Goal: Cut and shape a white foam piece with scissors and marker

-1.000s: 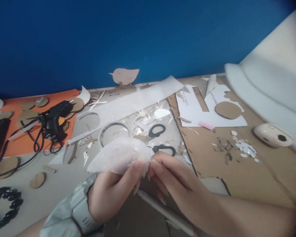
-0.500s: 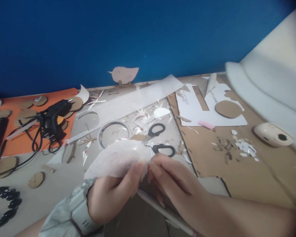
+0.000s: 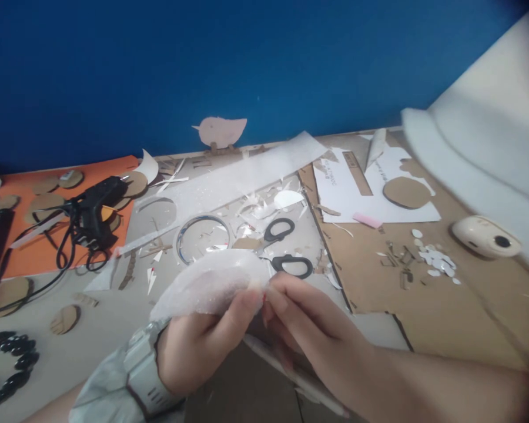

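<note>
A: Let's go left to right. What sits far out on your left?

B: Black beads [image 3: 24,361] at eight o'clock from your white foamy piece [image 3: 216,270]. Your glue gun [image 3: 97,220] is at ten o'clock. I can't tell if it's hot. If it is, a bump from your arm could hurt you.

A: And your left hand [image 3: 198,346]?

B: Its fingers are closed on the foamy piece, holding it up above the surface [image 3: 106,320], with your thumb on the near side. The rest are hidden. The piece looks soft, so a hard squeeze could dent or rip it.

A: What's next?

B: Your scissors [image 3: 277,263], at two o'clock, just past the piece's right end. Lift your knuckles that way and you might knock them.

A: Your right hand [image 3: 311,314]?

B: At four o'clock. Its fingertips are pinched tight and seem to have a tiny red bit [image 3: 264,298], by the piece's right end. I can't tell if it's stuck on. If your pinch slips, it could drop and get lost.
</note>
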The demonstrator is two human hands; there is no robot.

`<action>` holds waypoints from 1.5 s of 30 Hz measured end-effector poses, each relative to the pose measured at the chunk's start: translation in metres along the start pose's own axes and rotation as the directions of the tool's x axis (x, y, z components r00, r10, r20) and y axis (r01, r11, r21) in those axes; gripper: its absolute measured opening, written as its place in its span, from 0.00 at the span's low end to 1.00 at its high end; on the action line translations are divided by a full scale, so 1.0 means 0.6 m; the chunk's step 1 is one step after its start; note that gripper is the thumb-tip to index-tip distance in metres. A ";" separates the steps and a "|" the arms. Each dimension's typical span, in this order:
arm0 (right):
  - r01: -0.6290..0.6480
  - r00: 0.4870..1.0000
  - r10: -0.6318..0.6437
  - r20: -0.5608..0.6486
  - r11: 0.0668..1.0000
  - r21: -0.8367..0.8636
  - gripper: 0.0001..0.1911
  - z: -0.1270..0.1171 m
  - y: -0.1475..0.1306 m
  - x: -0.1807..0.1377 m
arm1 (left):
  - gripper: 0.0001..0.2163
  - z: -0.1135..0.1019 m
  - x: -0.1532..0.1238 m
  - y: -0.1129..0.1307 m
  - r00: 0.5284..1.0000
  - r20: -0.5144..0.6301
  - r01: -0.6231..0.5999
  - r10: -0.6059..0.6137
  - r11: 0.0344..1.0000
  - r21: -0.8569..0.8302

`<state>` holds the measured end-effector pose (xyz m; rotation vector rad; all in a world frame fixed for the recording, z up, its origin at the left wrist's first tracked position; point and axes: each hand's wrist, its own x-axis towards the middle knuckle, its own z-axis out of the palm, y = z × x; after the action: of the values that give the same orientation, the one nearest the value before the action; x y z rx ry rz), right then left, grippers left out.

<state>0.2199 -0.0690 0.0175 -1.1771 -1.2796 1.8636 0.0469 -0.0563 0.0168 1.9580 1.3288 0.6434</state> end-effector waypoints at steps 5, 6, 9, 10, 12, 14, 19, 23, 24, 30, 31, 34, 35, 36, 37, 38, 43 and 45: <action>0.007 1.000 -0.008 0.013 0.992 0.126 0.19 0.004 0.002 0.000 | 0.17 -0.001 0.003 0.004 0.999 -0.017 -0.045 0.046 0.998 0.050; 0.010 1.000 -0.012 0.016 0.989 0.147 0.19 0.005 0.002 0.000 | 0.17 -0.001 0.004 0.005 0.999 -0.010 -0.050 0.051 0.997 0.057; 0.013 0.999 -0.019 0.029 0.982 0.190 0.19 0.006 0.002 -0.001 | 0.18 -0.003 0.006 0.007 0.998 -0.002 -0.059 0.059 0.996 0.061; 0.013 0.999 -0.020 0.030 0.980 0.201 0.18 0.007 0.002 -0.001 | 0.18 -0.003 0.006 0.007 0.998 -0.002 -0.060 0.060 0.996 0.059; 0.017 1.000 -0.022 0.018 0.977 0.210 0.18 0.007 0.002 -0.001 | 0.17 -0.002 0.006 0.006 0.998 -0.007 -0.063 0.064 0.996 0.055; 0.026 1.000 -0.027 0.003 0.978 0.207 0.18 0.007 0.002 0.000 | 0.17 -0.001 0.004 0.005 0.998 -0.005 -0.064 0.065 0.996 0.059; 0.017 0.999 -0.021 0.029 0.989 0.147 0.18 0.006 -0.001 -0.003 | 0.13 0.001 -0.001 0.000 0.994 -0.027 -0.107 0.110 0.990 0.096; 0.014 1.000 -0.014 0.000 1.000 0.002 0.18 0.007 0.000 -0.012 | 0.14 -0.005 0.004 0.004 0.989 -0.009 -0.144 0.146 0.983 0.115; 0.018 1.000 -0.018 -0.004 1.000 -0.025 0.18 0.007 0.000 -0.013 | 0.15 -0.007 0.006 0.005 0.989 -0.011 -0.142 0.145 0.981 0.132; 0.079 0.997 -0.078 0.020 0.991 -0.107 0.18 0.002 -0.002 -0.009 | 0.15 -0.014 0.011 0.009 0.989 0.014 -0.150 0.149 0.979 0.135; 0.087 0.996 -0.084 0.027 0.991 -0.103 0.18 0.001 -0.002 -0.007 | 0.16 -0.014 0.010 0.010 0.990 0.016 -0.141 0.140 0.981 0.130; 0.092 0.996 -0.091 0.018 0.995 -0.044 0.16 0.000 -0.002 -0.004 | 0.16 -0.011 0.008 0.011 0.992 0.005 -0.126 0.126 0.984 0.123; 0.088 0.996 -0.088 0.013 0.996 -0.013 0.16 0.000 -0.002 -0.003 | 0.16 -0.010 0.007 0.011 0.992 -0.003 -0.126 0.128 0.984 0.122; 0.083 0.996 -0.084 0.011 0.996 0.019 0.15 0.000 -0.001 -0.003 | 0.16 -0.009 0.006 0.010 0.992 -0.007 -0.127 0.129 0.984 0.124; 0.078 0.997 -0.079 0.010 0.996 0.049 0.15 0.001 0.000 -0.003 | 0.16 -0.008 0.005 0.009 0.991 -0.011 -0.128 0.131 0.983 0.130; 0.072 0.997 -0.073 0.009 0.995 0.073 0.16 0.001 0.001 -0.003 | 0.16 -0.007 0.004 0.009 0.992 -0.012 -0.121 0.124 0.982 0.142; 0.030 0.999 -0.031 0.009 0.992 0.123 0.15 0.003 0.004 -0.003 | 0.15 -0.006 0.002 0.008 0.994 0.014 -0.105 0.104 0.981 0.166; 0.023 1.000 -0.023 0.003 0.991 0.129 0.15 0.006 0.006 -0.004 | 0.14 -0.006 0.003 0.009 0.994 0.014 -0.108 0.107 0.981 0.159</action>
<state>0.2181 -0.0737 0.0155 -1.0862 -1.1516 1.9032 0.0483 -0.0552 0.0233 2.1715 1.3135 0.5981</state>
